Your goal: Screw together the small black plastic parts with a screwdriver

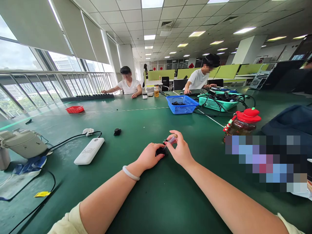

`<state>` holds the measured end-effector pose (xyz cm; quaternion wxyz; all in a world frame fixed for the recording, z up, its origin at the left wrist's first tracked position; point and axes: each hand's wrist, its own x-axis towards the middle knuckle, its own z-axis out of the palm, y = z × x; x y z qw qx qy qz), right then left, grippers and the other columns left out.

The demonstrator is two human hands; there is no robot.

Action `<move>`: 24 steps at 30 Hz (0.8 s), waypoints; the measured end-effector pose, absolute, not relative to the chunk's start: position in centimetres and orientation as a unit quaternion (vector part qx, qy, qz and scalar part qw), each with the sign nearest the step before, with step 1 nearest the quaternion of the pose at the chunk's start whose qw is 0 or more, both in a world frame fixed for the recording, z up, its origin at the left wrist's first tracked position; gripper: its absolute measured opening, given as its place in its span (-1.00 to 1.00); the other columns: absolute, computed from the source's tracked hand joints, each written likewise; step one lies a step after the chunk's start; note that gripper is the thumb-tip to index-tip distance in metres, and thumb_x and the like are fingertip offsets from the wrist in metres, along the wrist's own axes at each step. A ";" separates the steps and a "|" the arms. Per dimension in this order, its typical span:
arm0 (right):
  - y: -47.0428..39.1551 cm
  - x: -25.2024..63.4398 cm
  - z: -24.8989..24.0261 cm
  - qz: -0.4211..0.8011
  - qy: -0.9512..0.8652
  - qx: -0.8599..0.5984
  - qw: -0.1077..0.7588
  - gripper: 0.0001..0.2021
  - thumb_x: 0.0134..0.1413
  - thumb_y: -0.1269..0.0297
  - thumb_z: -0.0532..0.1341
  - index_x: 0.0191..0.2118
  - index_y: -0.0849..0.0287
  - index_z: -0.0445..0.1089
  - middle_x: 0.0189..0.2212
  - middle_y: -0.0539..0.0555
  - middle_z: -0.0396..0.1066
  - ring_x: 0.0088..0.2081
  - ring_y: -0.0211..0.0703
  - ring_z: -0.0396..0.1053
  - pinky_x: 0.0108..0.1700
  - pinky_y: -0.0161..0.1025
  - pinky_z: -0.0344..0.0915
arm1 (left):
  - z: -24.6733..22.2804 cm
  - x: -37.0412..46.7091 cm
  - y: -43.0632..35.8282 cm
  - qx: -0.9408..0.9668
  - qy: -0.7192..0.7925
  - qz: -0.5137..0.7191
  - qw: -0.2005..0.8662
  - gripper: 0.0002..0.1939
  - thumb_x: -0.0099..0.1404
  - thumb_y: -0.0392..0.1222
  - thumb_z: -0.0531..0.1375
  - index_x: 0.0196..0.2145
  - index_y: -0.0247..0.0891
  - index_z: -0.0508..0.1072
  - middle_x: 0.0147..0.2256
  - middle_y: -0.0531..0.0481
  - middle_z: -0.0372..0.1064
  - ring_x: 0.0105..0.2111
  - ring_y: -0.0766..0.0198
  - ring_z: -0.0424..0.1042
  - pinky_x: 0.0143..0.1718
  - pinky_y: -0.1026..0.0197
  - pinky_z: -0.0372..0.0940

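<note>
Near the middle of the green table, my left hand (150,156) is closed on a small black part (161,151), holding it at the tabletop. My right hand (179,150) pinches a small screwdriver (172,139) with a clear purplish handle. Its shaft slants down to the left, and its tip meets or nearly meets the black part; the exact contact is too small to tell. Another small black piece (117,131) lies on the table, left of and beyond my hands.
A white power bank (89,151) with a black cable lies left. Farther off are a red tray (74,109), a blue basket (182,104) and a green basket (216,103) of cables. A red-lidded jar (243,124) stands right. Two people sit across the table.
</note>
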<state>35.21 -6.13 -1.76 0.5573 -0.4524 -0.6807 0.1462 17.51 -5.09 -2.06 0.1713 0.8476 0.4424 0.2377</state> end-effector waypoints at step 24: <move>-4.4 38.2 -2.1 0.167 -0.575 -0.477 0.643 -0.70 0.23 -0.01 0.16 -0.14 0.13 0.36 -0.25 0.14 0.55 -0.27 -0.09 0.56 -0.13 -0.02 0.56 | -1.7 16.0 -5.7 0.778 0.604 0.171 -0.029 -0.62 0.39 -0.21 0.00 0.06 -0.20 0.46 -0.12 -0.21 0.42 -0.09 0.02 0.38 -0.02 -0.01 0.28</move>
